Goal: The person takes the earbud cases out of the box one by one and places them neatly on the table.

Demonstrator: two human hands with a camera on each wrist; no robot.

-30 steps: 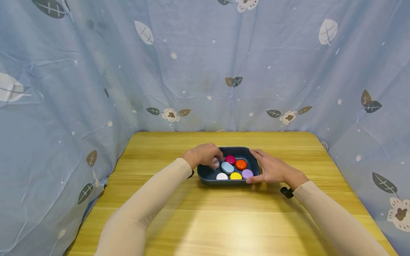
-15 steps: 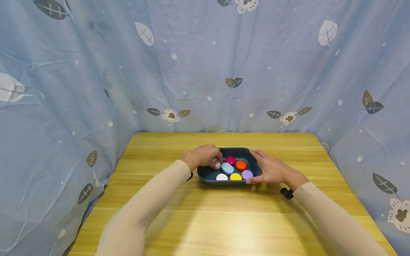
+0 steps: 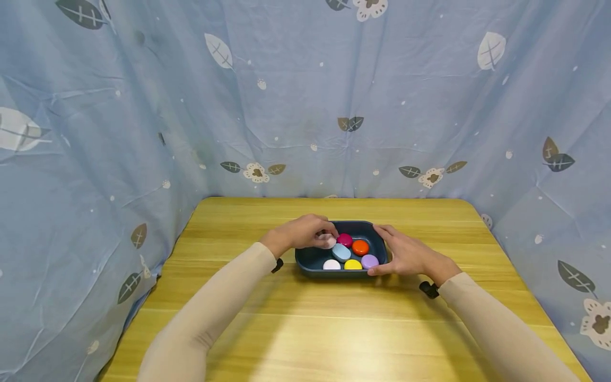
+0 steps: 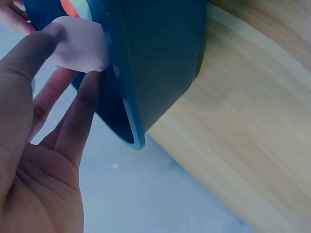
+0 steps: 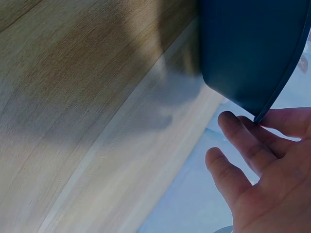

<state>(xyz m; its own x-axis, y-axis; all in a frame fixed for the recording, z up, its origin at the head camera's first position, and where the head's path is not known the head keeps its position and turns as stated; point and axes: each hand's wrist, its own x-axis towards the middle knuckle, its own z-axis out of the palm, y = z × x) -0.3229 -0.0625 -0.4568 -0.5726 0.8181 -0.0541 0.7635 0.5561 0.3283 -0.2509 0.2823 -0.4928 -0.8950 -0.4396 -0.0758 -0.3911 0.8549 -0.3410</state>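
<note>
A dark blue rounded-rectangular container (image 3: pixel 343 274) stands on the table, holding several smooth rounded pieces. Over its left end, my left hand (image 3: pixel 305 231) pinches a pale pinkish-white rounded piece (image 4: pixel 82 43) between thumb and fingers, at rim height in the left wrist view. Inside lie a crimson piece (image 3: pixel 345 240), an orange one (image 3: pixel 360 246), a light blue oval one (image 3: pixel 341 252), a white one (image 3: pixel 331 264), a yellow one (image 3: pixel 353 264) and a lilac one (image 3: pixel 369 261). At the right end, my right hand (image 3: pixel 408 252) holds the container, thumb at the near rim and forefinger at the far corner.
The yellow wood-grain table (image 3: pixel 305 329) spreads around the container. A light blue curtain (image 3: pixel 305 106) with leaf and flower prints surrounds its back and sides. Black straps (image 3: pixel 429 289) are on both wrists.
My left hand has lifted the pinkish-white piece from the container's left part and moved it slightly right, tilting it more face-on. The right hand and container stay in place.
</note>
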